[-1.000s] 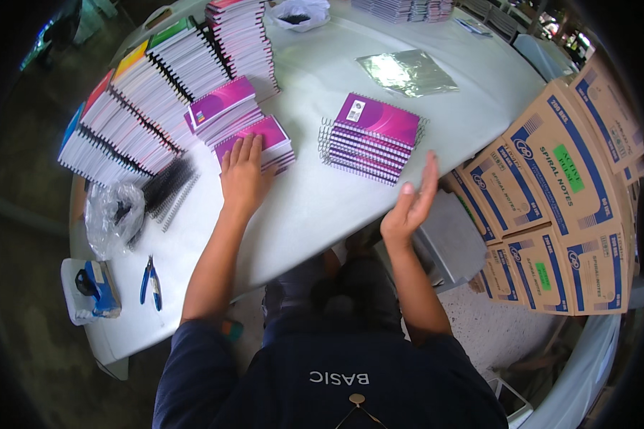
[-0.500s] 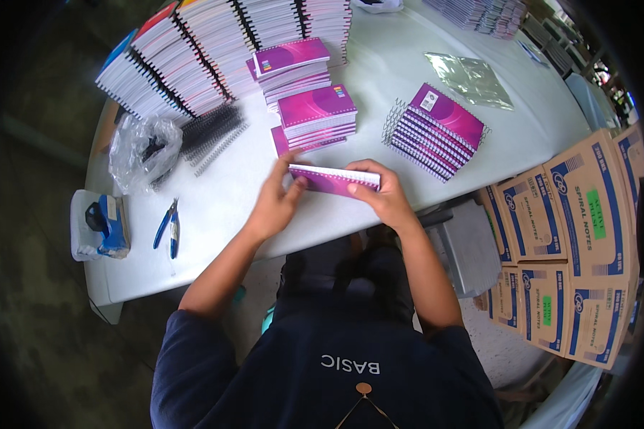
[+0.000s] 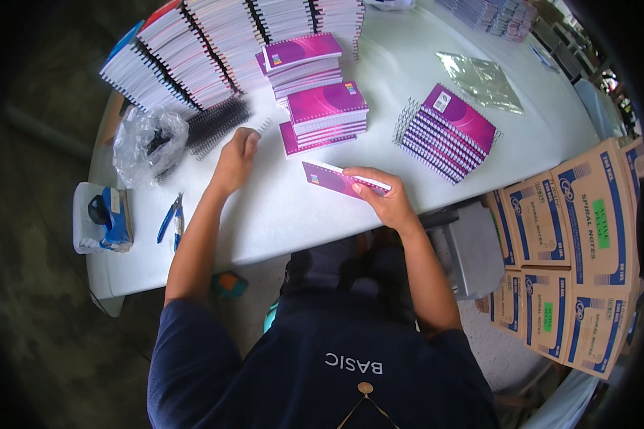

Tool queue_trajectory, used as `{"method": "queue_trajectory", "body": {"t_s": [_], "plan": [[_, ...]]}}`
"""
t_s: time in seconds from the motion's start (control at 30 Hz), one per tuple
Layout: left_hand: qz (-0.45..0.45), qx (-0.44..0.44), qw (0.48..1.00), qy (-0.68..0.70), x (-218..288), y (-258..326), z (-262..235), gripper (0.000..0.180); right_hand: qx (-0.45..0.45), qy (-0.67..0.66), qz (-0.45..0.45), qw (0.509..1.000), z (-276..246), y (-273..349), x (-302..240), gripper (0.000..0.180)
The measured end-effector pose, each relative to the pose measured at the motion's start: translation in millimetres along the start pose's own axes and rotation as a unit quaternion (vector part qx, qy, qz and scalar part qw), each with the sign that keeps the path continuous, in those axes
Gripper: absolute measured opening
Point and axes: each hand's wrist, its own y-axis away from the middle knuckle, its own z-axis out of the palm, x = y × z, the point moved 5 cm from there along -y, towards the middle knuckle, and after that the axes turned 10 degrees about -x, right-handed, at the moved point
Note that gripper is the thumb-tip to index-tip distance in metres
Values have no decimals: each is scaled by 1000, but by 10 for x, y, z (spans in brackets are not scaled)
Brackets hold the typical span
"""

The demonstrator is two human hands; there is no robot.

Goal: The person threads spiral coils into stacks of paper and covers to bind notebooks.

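My right hand (image 3: 388, 200) is closed on a small purple notebook (image 3: 336, 179), its thumb on the cover. A row of punched holes runs along the notebook's long edge, and white pages show behind the cover. My left hand (image 3: 236, 161) has its fingers closed at a thin wire spiral (image 3: 266, 126), whose end sticks out to the right; the rest is hidden by the hand. Just beyond that hand lies a bundle of black spirals (image 3: 222, 123). Stacks of purple notebooks (image 3: 328, 107) stand ahead, between my two hands.
Spiral-bound purple notebooks (image 3: 447, 136) lie right, near a clear plastic sleeve (image 3: 479, 80). Thick bound books (image 3: 193, 61) stand far left. A plastic bag (image 3: 147, 146), blue-handled pliers (image 3: 170, 220) and a tape dispenser (image 3: 114, 218) are left. Cartons (image 3: 551, 243) are stacked right of the table.
My left hand has let go of the notebook and moved left to the spirals, closing on a loose one. My right hand still holds the notebook, now tilted.
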Motion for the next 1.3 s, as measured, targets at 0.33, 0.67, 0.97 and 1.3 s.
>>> {"method": "queue_trajectory", "body": {"t_s": [0.33,0.67,0.97,1.3], "plan": [[6,-174,975,140,631,365,356,44,37,-7,17,999,12,-10,-19,32],[107,-228,955,155,883,146,137,18,27,-35,7,999,9,-3,-3,27],[225,-133,907,-332,1355,313,211,48,48,11,39,998,16,53,93,27],[216,-73,860,-456,855,1415,907,105,90,75,-51,992,435,340,-130,25]]}}
